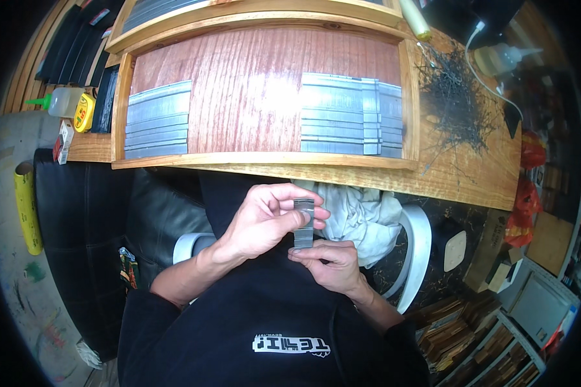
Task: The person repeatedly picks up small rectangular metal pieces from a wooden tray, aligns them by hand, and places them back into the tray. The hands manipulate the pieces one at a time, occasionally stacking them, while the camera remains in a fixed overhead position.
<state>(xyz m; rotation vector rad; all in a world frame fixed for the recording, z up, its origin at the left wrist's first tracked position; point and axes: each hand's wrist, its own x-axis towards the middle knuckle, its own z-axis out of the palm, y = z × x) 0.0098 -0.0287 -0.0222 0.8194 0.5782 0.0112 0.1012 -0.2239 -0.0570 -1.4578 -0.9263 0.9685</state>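
In front of my chest I hold a small stack of thin grey strips (303, 235), standing upright. My left hand (258, 222) is closed round its upper part, with the thumb pressed across the face and the fingers behind. The thumb and fingers of my right hand (334, 266) pinch its lower end. Beyond my hands lies a shallow wooden tray (265, 159) with a raised rim. Inside it, similar grey strips lie in a left group (158, 119) and a right group (332, 113), with bare reddish wood between them.
A second wooden tray (239, 16) lies behind. Thin black offcuts (455, 97) are heaped right of the tray, near a nozzle bottle (497, 59) and white cable (474, 64). A yellow tape measure (84, 113) sits left. White cloth (365, 219) drapes by the chair arm (417, 251).
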